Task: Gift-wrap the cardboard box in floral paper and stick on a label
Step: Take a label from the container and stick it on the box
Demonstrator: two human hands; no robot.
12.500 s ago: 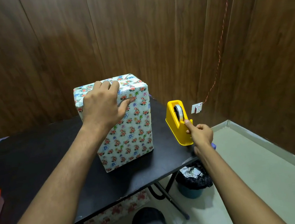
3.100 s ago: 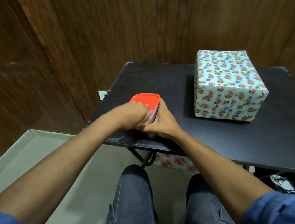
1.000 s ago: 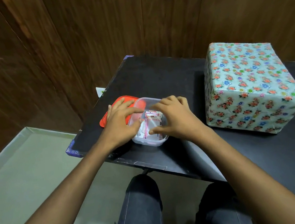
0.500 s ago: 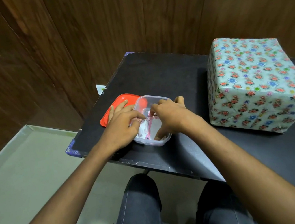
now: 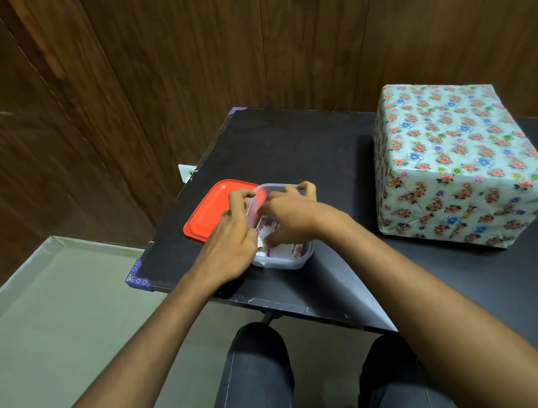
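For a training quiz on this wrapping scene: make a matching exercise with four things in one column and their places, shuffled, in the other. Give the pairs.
Things:
1. red lid
2. clear container
3. wrapped box
4. right hand

Places:
A. on the table's right part, apart from the hands
B. flat on the table, left of the container
C. reaching into the container
D. near the table's front edge, papers inside

Pairs: 1-B, 2-D, 3-A, 4-C
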